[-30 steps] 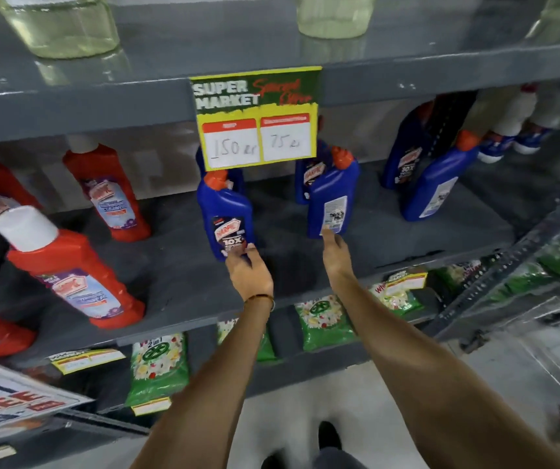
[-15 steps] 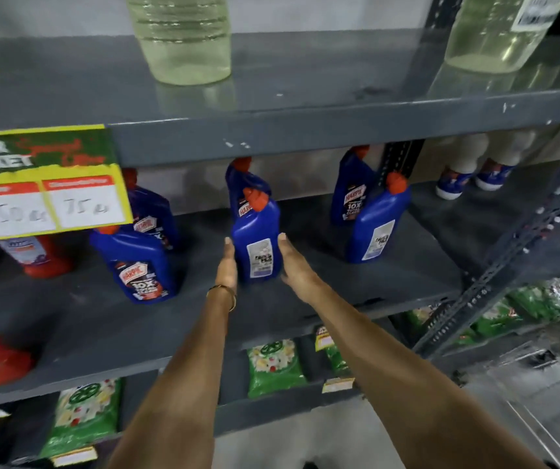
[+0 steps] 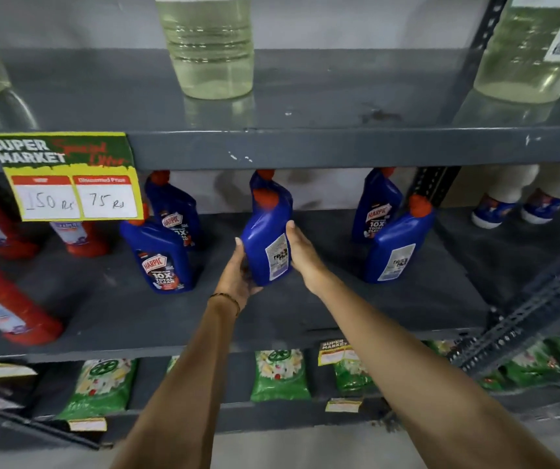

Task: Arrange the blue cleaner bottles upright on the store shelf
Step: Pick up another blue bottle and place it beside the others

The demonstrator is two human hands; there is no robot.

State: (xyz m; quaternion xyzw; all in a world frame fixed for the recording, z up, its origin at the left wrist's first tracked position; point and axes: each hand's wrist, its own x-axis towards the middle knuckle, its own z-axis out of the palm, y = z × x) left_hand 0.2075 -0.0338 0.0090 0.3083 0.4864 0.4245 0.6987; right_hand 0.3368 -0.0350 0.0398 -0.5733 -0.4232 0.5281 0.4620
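A blue cleaner bottle (image 3: 266,245) with a red cap stands mid-shelf, its back label facing me and its base lifted slightly and tilted. My left hand (image 3: 238,275) cups its lower left side and my right hand (image 3: 300,252) presses its right side. Behind it another blue bottle (image 3: 265,179) is mostly hidden. Two blue bottles (image 3: 160,257) (image 3: 175,211) stand upright at the left with front labels showing. Two more blue bottles (image 3: 395,245) (image 3: 375,204) stand at the right on the grey shelf (image 3: 339,309).
Red cleaner bottles (image 3: 7,309) stand at the far left. A yellow price tag (image 3: 72,184) hangs from the upper shelf edge. White bottles with blue bases (image 3: 498,204) stand beyond a slotted upright (image 3: 430,184). Clear bottles (image 3: 209,45) sit above, green packets (image 3: 278,375) below.
The view has shifted right and closer. Both hands, flat beside the middle blue bottle before, now clasp it and have raised and tilted it a little.
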